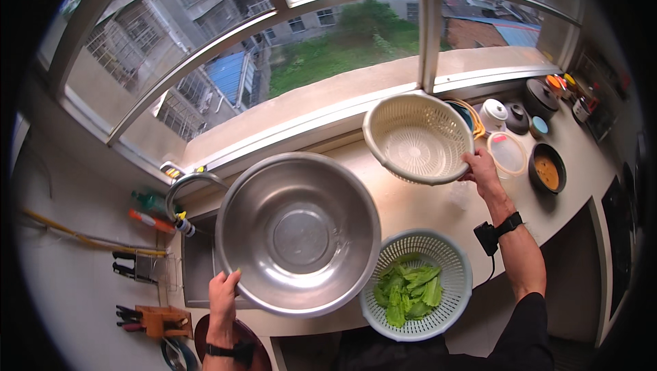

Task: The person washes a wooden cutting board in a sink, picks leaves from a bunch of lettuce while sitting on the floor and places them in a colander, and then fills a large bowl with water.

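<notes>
My left hand (224, 297) is closed on the near left rim of a wide stainless steel basin (301, 165). The basin is tilted toward me, hides much of the sink, and shows a few wet glints inside. Over at the right, my right hand (482, 169) grips the rim of a cream plastic colander (417, 139), raised at a tilt near the window with nothing in it. Between my arms, a pale blue-green colander (455, 285) stands at the counter's front edge with torn green lettuce leaves (408, 292) in it.
A curved faucet (195, 178) rises over the sink (195, 261), left of the basin. Knives stand in a wooden block (164, 321) at lower left. To the right are a bowl of orange-brown sauce (547, 171), a clear round lid (508, 154), a white jar (493, 112) and dark pots (540, 99).
</notes>
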A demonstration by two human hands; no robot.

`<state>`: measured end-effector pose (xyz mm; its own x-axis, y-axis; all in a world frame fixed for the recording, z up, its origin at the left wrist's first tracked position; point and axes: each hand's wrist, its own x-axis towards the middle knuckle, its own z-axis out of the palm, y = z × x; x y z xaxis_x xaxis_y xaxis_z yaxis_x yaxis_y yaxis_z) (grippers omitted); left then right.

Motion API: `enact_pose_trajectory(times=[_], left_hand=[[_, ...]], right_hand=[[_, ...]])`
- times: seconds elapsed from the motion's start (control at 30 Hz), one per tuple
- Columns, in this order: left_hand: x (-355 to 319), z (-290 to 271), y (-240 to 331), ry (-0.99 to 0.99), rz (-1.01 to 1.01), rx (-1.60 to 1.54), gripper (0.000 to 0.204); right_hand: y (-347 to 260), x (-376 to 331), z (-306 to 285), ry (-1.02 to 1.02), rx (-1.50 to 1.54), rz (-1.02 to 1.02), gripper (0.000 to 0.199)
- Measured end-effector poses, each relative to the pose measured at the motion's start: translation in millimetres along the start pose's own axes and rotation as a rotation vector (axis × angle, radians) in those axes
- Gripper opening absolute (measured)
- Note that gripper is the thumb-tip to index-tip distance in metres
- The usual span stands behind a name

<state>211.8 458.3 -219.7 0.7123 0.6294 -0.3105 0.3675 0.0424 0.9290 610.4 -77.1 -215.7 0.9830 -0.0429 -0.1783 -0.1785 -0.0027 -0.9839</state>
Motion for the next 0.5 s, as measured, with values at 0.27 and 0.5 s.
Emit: enact_pose_trajectory(times=[0.27,0.5], left_hand=[[-115,-138,-67,0.293,-0.068,-0.141,0.021],[-158,-203,-106,0.460,-0.161,-0.286,0.022]], right_hand=[[75,33,45,-0.116,-0.253,0.096,0.025],[41,3,14,-0.399,-0.784,0.197,0.040]])
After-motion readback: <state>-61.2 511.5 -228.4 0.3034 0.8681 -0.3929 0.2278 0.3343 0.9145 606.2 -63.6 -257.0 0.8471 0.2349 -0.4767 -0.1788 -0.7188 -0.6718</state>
